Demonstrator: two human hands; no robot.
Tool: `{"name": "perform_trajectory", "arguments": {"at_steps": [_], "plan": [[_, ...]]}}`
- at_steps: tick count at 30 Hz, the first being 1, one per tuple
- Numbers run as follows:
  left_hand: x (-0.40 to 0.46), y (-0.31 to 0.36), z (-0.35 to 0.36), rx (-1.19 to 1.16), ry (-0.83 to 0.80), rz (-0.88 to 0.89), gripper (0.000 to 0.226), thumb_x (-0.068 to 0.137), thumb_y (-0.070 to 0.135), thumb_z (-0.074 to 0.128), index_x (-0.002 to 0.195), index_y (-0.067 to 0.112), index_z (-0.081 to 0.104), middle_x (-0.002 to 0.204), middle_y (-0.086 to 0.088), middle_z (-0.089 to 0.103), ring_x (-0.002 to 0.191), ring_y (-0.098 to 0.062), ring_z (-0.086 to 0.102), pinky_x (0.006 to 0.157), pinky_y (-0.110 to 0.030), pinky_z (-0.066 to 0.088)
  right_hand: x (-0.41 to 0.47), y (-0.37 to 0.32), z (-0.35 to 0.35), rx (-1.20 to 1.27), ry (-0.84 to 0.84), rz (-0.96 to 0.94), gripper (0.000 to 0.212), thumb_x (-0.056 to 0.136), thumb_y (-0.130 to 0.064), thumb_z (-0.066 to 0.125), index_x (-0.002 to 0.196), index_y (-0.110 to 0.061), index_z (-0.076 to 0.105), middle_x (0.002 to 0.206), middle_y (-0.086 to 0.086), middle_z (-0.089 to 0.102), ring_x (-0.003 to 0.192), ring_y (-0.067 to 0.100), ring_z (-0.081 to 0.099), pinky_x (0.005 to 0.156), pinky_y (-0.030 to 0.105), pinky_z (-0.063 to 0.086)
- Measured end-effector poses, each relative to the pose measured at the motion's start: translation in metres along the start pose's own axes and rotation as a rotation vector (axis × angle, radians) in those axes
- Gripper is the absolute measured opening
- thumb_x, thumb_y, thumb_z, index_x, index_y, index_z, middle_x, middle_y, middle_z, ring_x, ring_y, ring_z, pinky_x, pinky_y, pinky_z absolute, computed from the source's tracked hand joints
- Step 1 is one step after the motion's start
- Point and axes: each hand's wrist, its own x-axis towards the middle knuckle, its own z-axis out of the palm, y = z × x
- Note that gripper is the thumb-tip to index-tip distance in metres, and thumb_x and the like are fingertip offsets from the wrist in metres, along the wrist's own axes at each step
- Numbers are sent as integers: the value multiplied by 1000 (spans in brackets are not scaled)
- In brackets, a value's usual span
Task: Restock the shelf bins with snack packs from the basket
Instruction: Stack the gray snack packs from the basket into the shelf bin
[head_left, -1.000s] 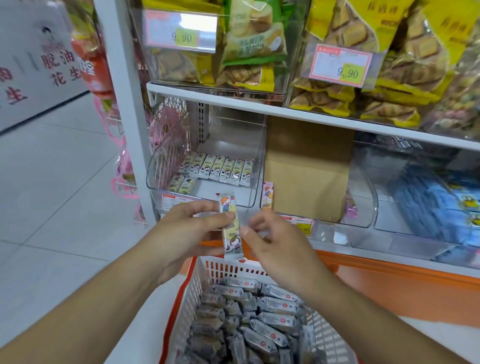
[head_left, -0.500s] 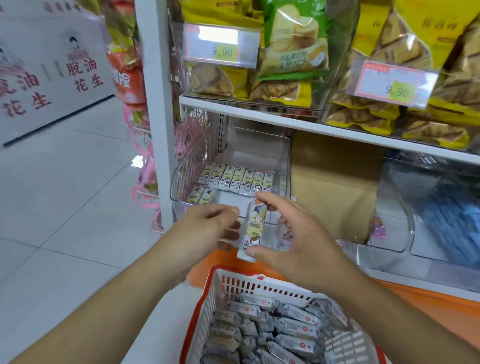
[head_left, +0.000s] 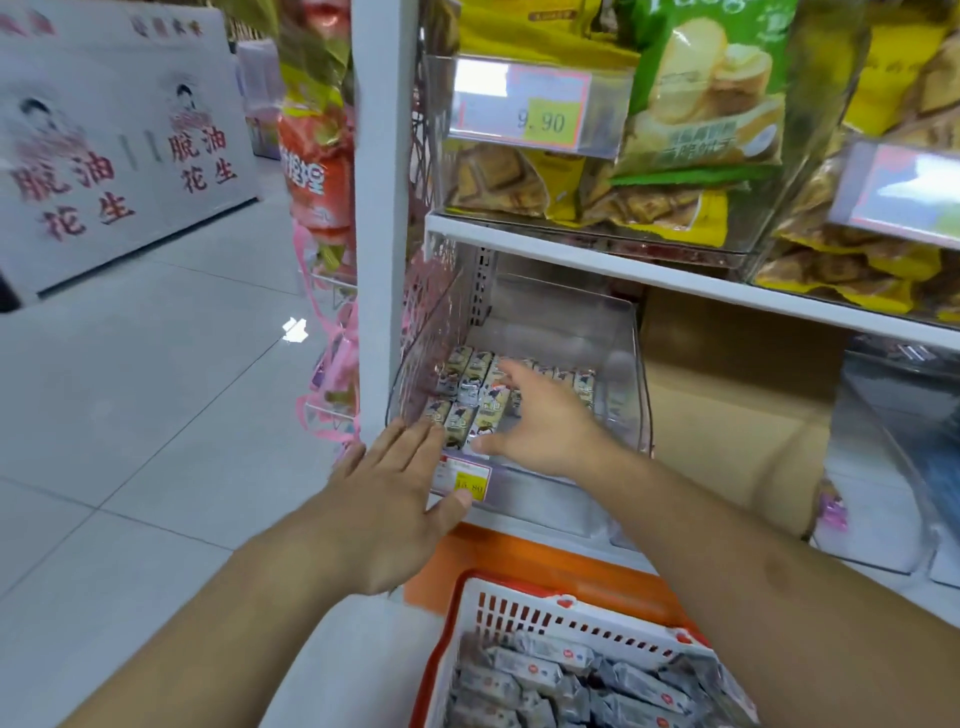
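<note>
A clear plastic shelf bin on the lower shelf holds a back row of small yellow-and-white snack packs and a short front row. My right hand reaches into the bin from the front and grips one snack pack, which lies beside the front row. My left hand hovers flat with its fingers stretched out at the bin's front left corner, holding nothing. Below, a white basket with an orange frame holds several grey wrapped snack packs.
A price label sits on the bin's front lip. A white shelf post stands left of the bin and a brown cardboard box to its right. Bags of biscuits fill the upper bins. Tiled floor lies on the left.
My right hand has carried the pack from in front of the bin down into it, beside the front row. My left hand let go of the pack and opened flat. The view moved closer.
</note>
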Motion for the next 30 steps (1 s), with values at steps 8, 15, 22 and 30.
{"name": "perform_trajectory", "arguments": {"at_steps": [8, 15, 22, 30], "plan": [[2, 0, 1, -25, -33, 15, 81, 103, 67, 21, 161, 28, -20, 167, 14, -28, 151, -7, -32, 128, -44, -8, 20, 10, 14, -31, -151, 11, 116, 73, -50, 90, 165, -43, 19, 146, -10, 60, 144, 29, 43, 117, 43, 42], [5, 2, 4, -30, -16, 12, 83, 102, 68, 21, 162, 27, -19, 168, 11, -27, 151, -9, -32, 129, -45, -6, 24, 11, 19, -69, -172, 27, 113, 80, -41, 86, 167, -37, 14, 150, -12, 56, 147, 33, 28, 120, 46, 34], [-2, 6, 1, -84, 88, 57, 79, 104, 61, 34, 165, 29, -5, 172, 11, -11, 158, -12, -12, 129, -41, -1, -2, 4, -3, 83, -84, 26, 104, 83, -50, 85, 164, -26, 26, 159, -7, 46, 148, 22, 41, 119, 40, 38], [-33, 25, 25, -159, 171, 150, 46, 102, 46, 51, 144, 27, 52, 140, 4, 54, 123, -18, 56, 104, -38, 48, -125, 8, -35, 354, 160, -188, 21, 98, -16, 65, 117, -26, 62, 98, -8, 65, 88, 13, 62, 75, 24, 49]]}}
